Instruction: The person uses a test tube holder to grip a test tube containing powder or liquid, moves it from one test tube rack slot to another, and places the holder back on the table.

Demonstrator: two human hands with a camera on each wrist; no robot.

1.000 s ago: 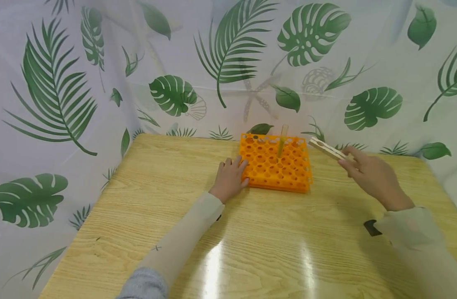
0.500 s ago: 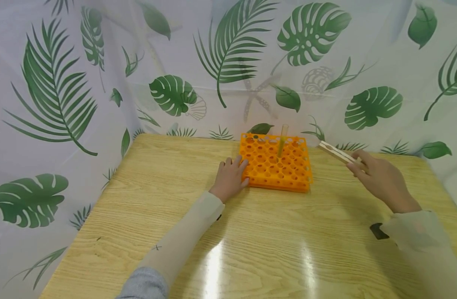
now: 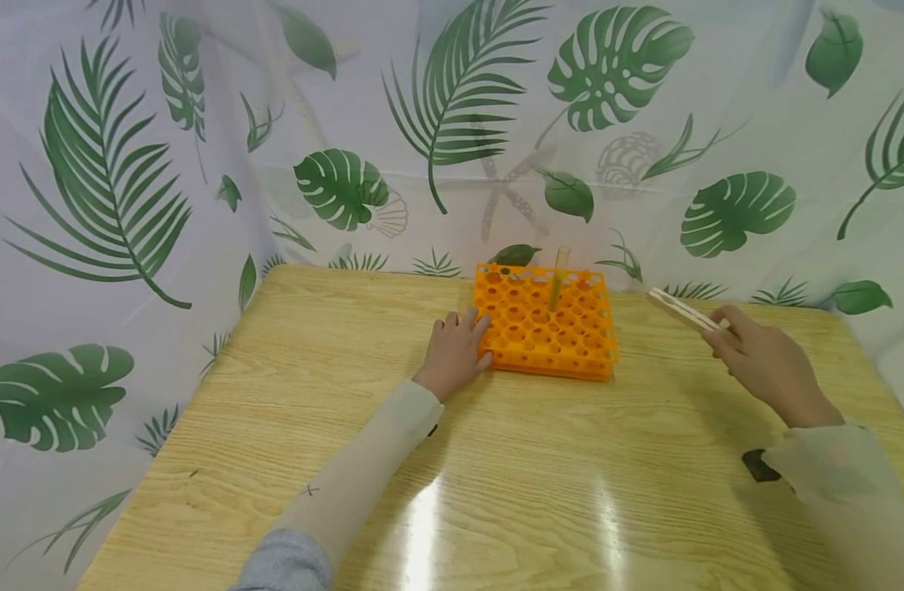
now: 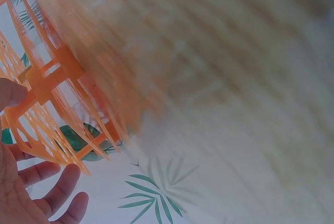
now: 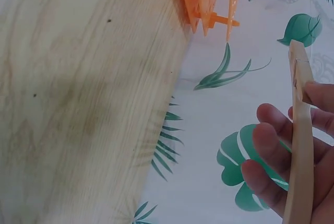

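An orange test tube rack [image 3: 540, 336] stands toward the back of the table. One clear test tube [image 3: 560, 275] with yellowish liquid low in it stands upright in a hole. My left hand [image 3: 454, 353] holds the rack's left end; the left wrist view shows the thumb [image 4: 11, 93] against its side and the fingers at its edge. To the right of the rack, my right hand [image 3: 769, 361] grips a wooden test tube holder [image 3: 681, 309] above the table. In the right wrist view the holder [image 5: 301, 145] lies between thumb and fingers, its tip pointing away.
The wood-grain table [image 3: 333, 443] extends around the rack. A white cloth with green leaf prints [image 3: 466, 189] hangs right behind the table's back edge and along the left side.
My right hand, with the wooden test tube holder, has moved right and slightly nearer, away from the rack. The left hand, rack and test tube have stayed put.
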